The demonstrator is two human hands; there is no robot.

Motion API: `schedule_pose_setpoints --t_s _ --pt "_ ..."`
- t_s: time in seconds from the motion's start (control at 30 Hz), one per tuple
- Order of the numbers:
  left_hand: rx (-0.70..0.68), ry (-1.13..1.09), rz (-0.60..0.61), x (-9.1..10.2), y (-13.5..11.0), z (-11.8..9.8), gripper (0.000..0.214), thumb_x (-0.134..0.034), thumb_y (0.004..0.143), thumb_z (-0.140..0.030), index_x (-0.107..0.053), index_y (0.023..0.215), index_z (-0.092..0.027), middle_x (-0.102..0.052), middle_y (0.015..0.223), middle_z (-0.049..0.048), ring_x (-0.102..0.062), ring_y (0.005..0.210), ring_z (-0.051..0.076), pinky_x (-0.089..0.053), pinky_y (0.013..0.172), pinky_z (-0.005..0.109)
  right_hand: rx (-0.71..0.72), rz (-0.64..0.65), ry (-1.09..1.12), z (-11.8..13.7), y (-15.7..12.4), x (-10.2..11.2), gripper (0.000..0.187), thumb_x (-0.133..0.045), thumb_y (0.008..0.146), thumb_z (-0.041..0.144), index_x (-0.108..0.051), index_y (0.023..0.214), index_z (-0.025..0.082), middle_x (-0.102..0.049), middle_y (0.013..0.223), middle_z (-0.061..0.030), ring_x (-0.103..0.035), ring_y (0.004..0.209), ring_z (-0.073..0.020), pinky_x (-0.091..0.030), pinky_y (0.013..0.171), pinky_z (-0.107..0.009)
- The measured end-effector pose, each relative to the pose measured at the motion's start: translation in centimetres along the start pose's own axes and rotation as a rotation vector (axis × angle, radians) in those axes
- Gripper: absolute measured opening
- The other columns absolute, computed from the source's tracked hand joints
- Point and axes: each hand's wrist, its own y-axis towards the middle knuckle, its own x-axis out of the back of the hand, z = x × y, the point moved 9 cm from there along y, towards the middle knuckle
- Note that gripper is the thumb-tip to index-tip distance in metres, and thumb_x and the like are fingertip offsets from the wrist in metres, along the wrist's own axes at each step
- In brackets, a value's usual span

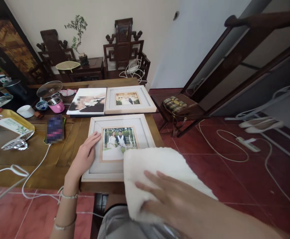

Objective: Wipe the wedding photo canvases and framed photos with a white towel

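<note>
Left hand: your left hand (86,154) lies flat and open on the left border of the pale wood picture frame with a white mat and a colour photograph (120,141). The fingers are stretched out and nothing is clasped. The flat palm looks meant to pin the frame so it does not slide.
Right hand: your right hand (169,196) is spread palm-down on the thick white fluffy towel (157,162), fingers extended, not clenched. It presses on the cloth from above rather than pinching it; you cannot see whether the thumb tucks under.
Towel: soft, napped and folded into a broad pad. It covers the frame's near right corner and hangs past the table edge toward your lap.
Frame in hand: it lies face up at the near edge of the dark brown plank table (67,146), square to you. The surface looks smooth and hard, with a stepped wooden moulding.
Other pictures: a second pale wood frame with a smaller photograph (130,99) lies flat just beyond it, and an unframed glossy print on a board (87,101) touches that frame's left side.
Left of the frame: a phone (54,128) on a white cable rests near your left hand but apart from it. A pink lidded pot (56,105) stands farther back.
Wrist: thin silver bangles (69,196) ring your left wrist.
</note>
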Motion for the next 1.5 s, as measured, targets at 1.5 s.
schedule_pose_setpoints --t_s 1.5 --pt "-0.041 0.004 0.055 -0.1 0.0 -0.1 0.047 -0.035 0.093 -0.013 -0.054 0.136 -0.022 -0.051 0.144 0.0065 -0.034 0.142 0.021 -0.025 0.119 0.051 -0.221 -0.48 -0.222 -12.7 9.6 3.1 0.071 -0.042 0.067 -0.01 -0.052 0.134 0.01 -0.04 0.151 -0.0173 -0.023 0.145 -0.0332 -0.024 0.116 -0.057"
